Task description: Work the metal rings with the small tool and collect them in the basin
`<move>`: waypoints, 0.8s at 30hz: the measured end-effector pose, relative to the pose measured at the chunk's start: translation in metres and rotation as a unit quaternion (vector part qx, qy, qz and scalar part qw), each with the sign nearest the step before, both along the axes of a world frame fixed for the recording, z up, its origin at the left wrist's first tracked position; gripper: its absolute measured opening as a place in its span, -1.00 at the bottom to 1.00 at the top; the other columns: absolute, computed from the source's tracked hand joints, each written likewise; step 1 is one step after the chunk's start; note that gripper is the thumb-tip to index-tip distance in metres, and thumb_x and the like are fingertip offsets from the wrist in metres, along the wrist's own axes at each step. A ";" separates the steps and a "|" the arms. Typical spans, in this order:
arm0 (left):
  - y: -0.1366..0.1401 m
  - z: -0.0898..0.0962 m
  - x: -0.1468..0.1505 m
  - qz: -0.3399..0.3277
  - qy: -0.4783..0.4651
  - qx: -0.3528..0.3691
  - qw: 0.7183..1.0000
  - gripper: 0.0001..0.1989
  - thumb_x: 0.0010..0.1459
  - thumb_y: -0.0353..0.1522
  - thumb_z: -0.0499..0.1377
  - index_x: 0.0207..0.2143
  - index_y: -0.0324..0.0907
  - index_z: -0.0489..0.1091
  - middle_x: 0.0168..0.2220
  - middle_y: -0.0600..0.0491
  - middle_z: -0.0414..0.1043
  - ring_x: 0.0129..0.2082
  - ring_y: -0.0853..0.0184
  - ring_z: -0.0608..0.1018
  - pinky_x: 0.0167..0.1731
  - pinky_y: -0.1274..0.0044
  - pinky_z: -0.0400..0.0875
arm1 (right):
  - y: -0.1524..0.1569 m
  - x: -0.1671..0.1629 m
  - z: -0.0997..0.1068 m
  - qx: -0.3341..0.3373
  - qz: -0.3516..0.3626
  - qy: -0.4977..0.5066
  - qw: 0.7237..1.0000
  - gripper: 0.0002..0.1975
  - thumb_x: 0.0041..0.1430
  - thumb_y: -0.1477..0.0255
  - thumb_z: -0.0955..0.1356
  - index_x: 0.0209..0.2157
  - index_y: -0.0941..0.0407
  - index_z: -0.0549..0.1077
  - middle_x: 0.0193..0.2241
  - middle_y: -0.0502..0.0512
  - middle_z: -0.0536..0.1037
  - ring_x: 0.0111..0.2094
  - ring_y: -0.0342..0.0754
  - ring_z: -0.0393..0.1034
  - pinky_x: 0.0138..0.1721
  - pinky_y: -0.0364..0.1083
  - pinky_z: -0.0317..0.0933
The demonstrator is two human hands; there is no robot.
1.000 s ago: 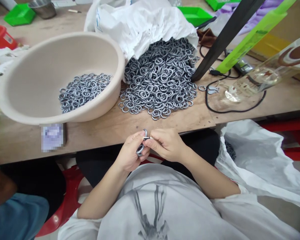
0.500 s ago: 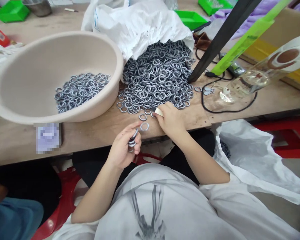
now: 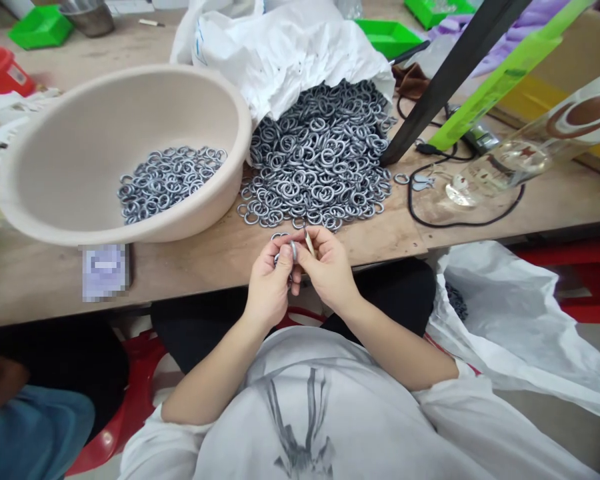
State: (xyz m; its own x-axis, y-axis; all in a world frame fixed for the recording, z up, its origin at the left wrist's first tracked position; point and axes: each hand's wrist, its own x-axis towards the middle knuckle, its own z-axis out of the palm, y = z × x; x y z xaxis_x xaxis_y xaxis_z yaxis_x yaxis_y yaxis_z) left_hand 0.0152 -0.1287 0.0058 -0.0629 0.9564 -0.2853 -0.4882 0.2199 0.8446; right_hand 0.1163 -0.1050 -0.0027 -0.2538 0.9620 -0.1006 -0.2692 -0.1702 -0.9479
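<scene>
In the head view, the only one there is, I'm looking down past the person's shirt at two hands meeting just over the near edge of the desk (image 3: 380, 245). The left hand (image 3: 269, 280) is closed around a few rings, one metal ring (image 3: 294, 251) standing up between thumb and fingers; the right hand (image 3: 331, 268) grips a slim pale-handled tool (image 3: 309, 243), its dark tip close to that ring (whether the tip touches it, I can't tell from here). So one piece looks to be midway through its handling. Beyond the fingers a big heap of rings (image 3: 325, 157) spills from the mouth of a white sack (image 3: 295, 57), and a loose ring (image 3: 279, 236) lies just beside the left hand. Over in the beige basin (image 3: 80, 117) sits a much smaller pile of rings (image 3: 173, 180), covering only part of its bottom. If those are the ones already gone through, I'd judge plenty remains, though nothing marks them as finished. An open white bag (image 3: 510, 320) by the person's right leg also holds some dark pieces (image 3: 456, 301), too small to sort out.
</scene>
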 end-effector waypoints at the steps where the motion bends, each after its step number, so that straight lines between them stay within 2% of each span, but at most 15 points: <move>1: -0.001 0.000 0.001 -0.006 0.005 -0.001 1.000 -0.54 -0.01 -0.02 0.36 -0.25 -0.17 0.39 -0.66 0.24 0.26 -0.72 0.53 0.27 -0.78 0.70 0.15 | -0.001 0.000 -0.001 0.009 -0.014 -0.011 1.000 -0.60 0.09 0.08 0.45 -0.20 0.03 0.34 -0.50 -0.11 0.43 -0.69 -0.19 0.26 -0.68 -0.14 0.24; 3: -0.002 0.002 -0.001 -0.009 0.014 -0.003 1.000 -0.57 0.02 -0.02 0.34 -0.38 -0.17 0.34 -0.67 0.23 0.26 -0.74 0.55 0.24 -0.78 0.70 0.11 | -0.001 0.005 -0.001 0.059 -0.020 -0.054 0.997 -0.65 0.16 0.09 0.41 -0.16 0.04 0.39 -0.36 -0.01 0.50 -0.59 -0.17 0.35 -0.56 -0.11 0.33; 5: -0.002 0.004 -0.004 -0.009 0.018 -0.006 1.000 -0.57 0.04 -0.03 0.33 -0.44 -0.17 0.30 -0.66 0.23 0.26 -0.75 0.56 0.23 -0.78 0.70 0.09 | 0.001 0.011 0.000 0.144 -0.009 -0.114 0.983 -0.66 0.21 0.12 0.38 -0.12 0.06 0.46 -0.25 0.09 0.53 -0.38 -0.09 0.45 -0.33 -0.04 0.41; 8: -0.004 0.007 -0.005 -0.028 0.017 -0.014 0.999 -0.57 0.03 -0.01 0.32 -0.44 -0.17 0.31 -0.68 0.23 0.22 -0.77 0.54 0.24 -0.79 0.69 0.07 | 0.006 0.019 0.004 0.251 -0.001 -0.183 0.950 -0.62 0.15 0.09 0.43 -0.15 0.08 0.51 -0.22 0.12 0.54 -0.16 0.02 0.44 -0.08 0.04 0.35; 13: -0.009 0.012 -0.004 -0.054 -0.011 -0.037 0.998 -0.54 0.04 -0.02 0.31 -0.50 -0.17 0.22 -0.65 0.21 0.25 -0.77 0.56 0.24 -0.81 0.70 0.03 | 0.011 0.025 0.010 0.220 0.025 -0.181 0.958 -0.55 0.26 -0.03 0.29 -0.26 0.09 0.48 -0.39 0.05 0.53 -0.34 -0.05 0.42 -0.27 -0.06 0.27; 15: -0.010 0.014 -0.005 -0.052 -0.025 -0.045 0.997 -0.54 0.05 -0.04 0.31 -0.50 -0.17 0.21 -0.66 0.22 0.23 -0.78 0.57 0.22 -0.81 0.70 0.03 | 0.007 0.028 0.012 0.271 0.027 -0.226 0.935 -0.56 0.30 0.01 0.26 -0.33 0.09 0.46 -0.43 0.05 0.50 -0.39 -0.08 0.37 -0.32 -0.08 0.20; 19: -0.009 0.014 -0.006 -0.040 -0.037 -0.047 0.997 -0.53 0.02 -0.04 0.33 -0.52 -0.18 0.22 -0.71 0.25 0.17 -0.80 0.57 0.20 -0.82 0.71 0.03 | -0.004 0.032 0.015 0.394 0.035 -0.324 0.859 -0.58 0.34 0.14 0.28 -0.52 0.10 0.34 -0.57 -0.01 0.36 -0.51 -0.14 0.20 -0.42 -0.10 0.02; 24: -0.010 0.012 -0.004 -0.038 -0.038 -0.052 0.997 -0.55 0.01 -0.06 0.35 -0.53 -0.18 0.23 -0.73 0.25 0.16 -0.80 0.57 0.18 -0.82 0.71 0.02 | -0.008 0.031 0.016 0.431 0.029 -0.357 0.828 -0.57 0.34 0.15 0.29 -0.55 0.09 0.28 -0.61 -0.04 0.31 -0.55 -0.16 0.13 -0.46 -0.10 -0.04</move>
